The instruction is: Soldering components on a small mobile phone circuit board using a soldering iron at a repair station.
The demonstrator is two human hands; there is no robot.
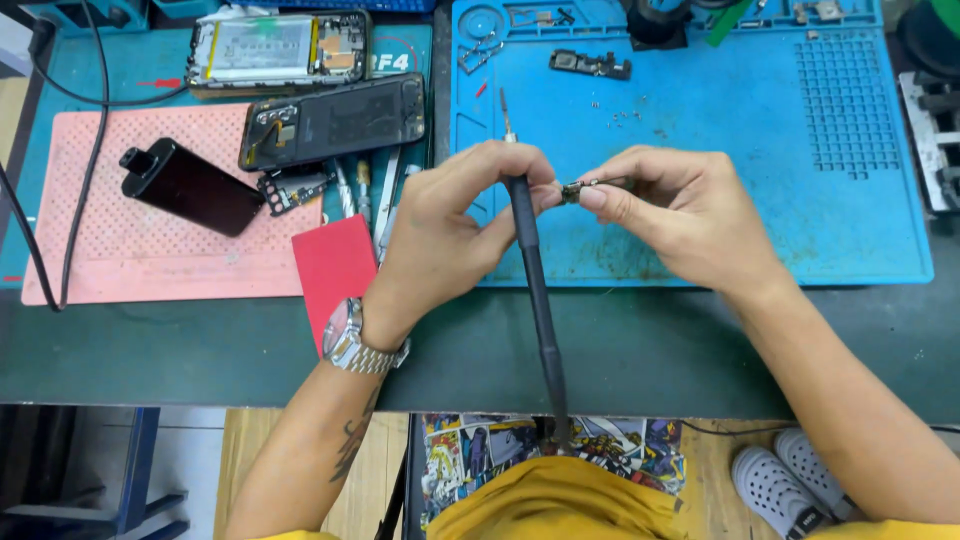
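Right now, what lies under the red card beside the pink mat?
The red card overlaps the pink mat's corner and the handles of tweezers. Whatever else lies beneath it is covered.

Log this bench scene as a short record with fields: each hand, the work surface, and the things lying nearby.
left hand: left hand grips a long black screwdriver, tip pointing away from the person
right hand: right hand pinches a small metal part between fingertips
contact: both hands meet at the part, above the blue mat
left of the hands: pink mat with a black phone on it; opened phone body; red card
far side of the blue mat: small dark component, loose screws
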